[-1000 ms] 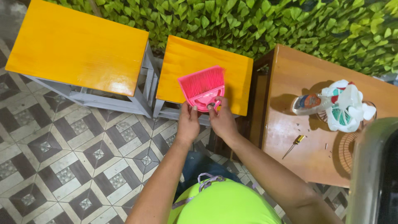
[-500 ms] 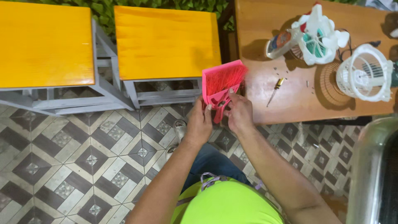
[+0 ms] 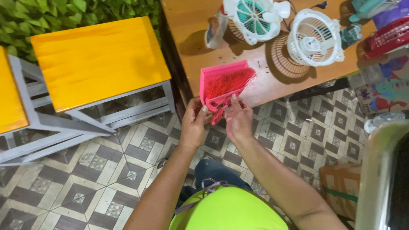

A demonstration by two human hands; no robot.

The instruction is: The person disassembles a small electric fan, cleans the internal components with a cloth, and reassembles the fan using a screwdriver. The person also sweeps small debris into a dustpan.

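Observation:
A small pink dustpan (image 3: 215,76) with a red-bristled hand brush (image 3: 232,82) lying in it is held up in front of me, over the near edge of the wooden table (image 3: 196,21). My left hand (image 3: 194,125) grips the dustpan's handle end from the left. My right hand (image 3: 238,119) grips the same end from the right, fingers on the brush handle. Both hands are touching the set.
On the wooden table lie a white fan front with a teal rotor (image 3: 255,17), a white fan cage (image 3: 315,38), a wire grille (image 3: 283,53), a bottle (image 3: 215,30) and dark debris. Two yellow-topped grey stools (image 3: 100,59) stand left. A cardboard box (image 3: 341,187) sits on the tiled floor.
My view and both hands have shifted right, carrying the dustpan and brush from over the yellow stool to over the wooden table's edge.

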